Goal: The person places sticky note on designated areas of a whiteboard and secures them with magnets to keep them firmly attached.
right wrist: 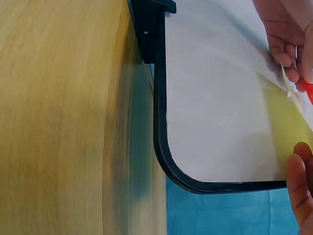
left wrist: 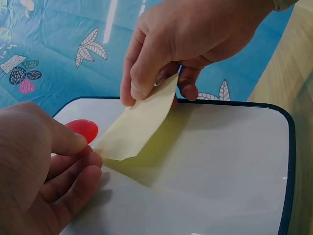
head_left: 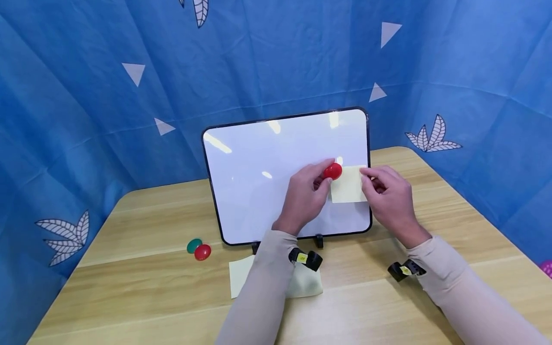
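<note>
A small whiteboard point(head_left: 254, 201) with a black frame leans back on its stand. In front of its right part, my left hand point(head_left: 304, 194) pinches a round red magnet point(head_left: 333, 171) at the upper left corner of a pale yellow sheet of paper point(head_left: 348, 188). My right hand point(head_left: 391, 197) pinches the same paper by its upper right corner, near the board's right edge. In the left wrist view the paper point(left wrist: 139, 125) bows away from the board, casting a yellowish shadow. The left fingertips point(left wrist: 78, 142) meet the paper's edge beside the magnet.
On the wooden table point(head_left: 151, 297), a green magnet point(head_left: 194, 246) and another red magnet point(head_left: 202, 252) lie left of the board. More yellow paper point(head_left: 241, 275) lies under my left forearm. Black feet point(head_left: 319, 241) support the board. A blue patterned curtain point(head_left: 284, 62) hangs behind.
</note>
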`<state>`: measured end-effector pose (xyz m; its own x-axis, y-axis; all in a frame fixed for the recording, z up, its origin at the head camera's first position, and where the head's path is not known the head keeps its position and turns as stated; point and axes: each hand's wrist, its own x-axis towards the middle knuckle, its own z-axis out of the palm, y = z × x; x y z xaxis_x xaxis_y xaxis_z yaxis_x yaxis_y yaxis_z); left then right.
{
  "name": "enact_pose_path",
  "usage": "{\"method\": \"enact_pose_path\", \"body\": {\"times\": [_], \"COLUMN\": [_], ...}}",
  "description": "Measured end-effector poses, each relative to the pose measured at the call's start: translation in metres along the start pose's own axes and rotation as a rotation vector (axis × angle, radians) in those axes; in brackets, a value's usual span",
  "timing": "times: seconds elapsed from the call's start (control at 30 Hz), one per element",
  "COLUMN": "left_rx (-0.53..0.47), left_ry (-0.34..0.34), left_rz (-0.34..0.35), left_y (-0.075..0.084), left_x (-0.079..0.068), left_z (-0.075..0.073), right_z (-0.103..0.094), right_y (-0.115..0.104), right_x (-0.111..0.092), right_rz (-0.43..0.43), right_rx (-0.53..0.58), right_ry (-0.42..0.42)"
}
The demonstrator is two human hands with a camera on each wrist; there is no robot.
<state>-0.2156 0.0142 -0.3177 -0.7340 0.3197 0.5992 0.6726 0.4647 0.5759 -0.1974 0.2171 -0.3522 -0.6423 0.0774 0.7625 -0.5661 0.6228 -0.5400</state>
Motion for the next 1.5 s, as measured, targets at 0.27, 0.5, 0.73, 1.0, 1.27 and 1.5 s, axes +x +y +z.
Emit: {"method": "enact_pose_path", "body": {"times": [0.27,0.5,0.73,1.0,1.27,1.5], "left_rx": [0.034,-0.028,-0.022,0.017,0.083,0.150], "left_ry": [0.003,0.072,0.108,0.137,0.137,0.121], "left_rz": [-0.012,-0.094,-0.111,-0.115,-0.107,-0.096], "left_y": [0.003,0.006,0.008,0.010,0.012,0.013], "left_x": [-0.001,0.000,0.003,0.005,0.007,0.007], "left_z": [0.005,0.014,0.020,0.026,0.027,0.028], "right_z": [0.001,0.002,0.000,-0.002,0.000,0.002], "right_y": [0.001,-0.001,-0.003,-0.003,-0.003,-0.005], "right_x": [0.000,0.001,0.001,0.001,-0.001,-0.001], "right_rz": [-0.006,-0.006,-0.021,-0.011,-0.004,0.001], "right_rx": [-0.006,-0.026,-0.023,-0.027,-0.042,-0.042], "right_ry": [-0.009,-0.028,-0.033,-0.037,-0.051,-0.061]}}
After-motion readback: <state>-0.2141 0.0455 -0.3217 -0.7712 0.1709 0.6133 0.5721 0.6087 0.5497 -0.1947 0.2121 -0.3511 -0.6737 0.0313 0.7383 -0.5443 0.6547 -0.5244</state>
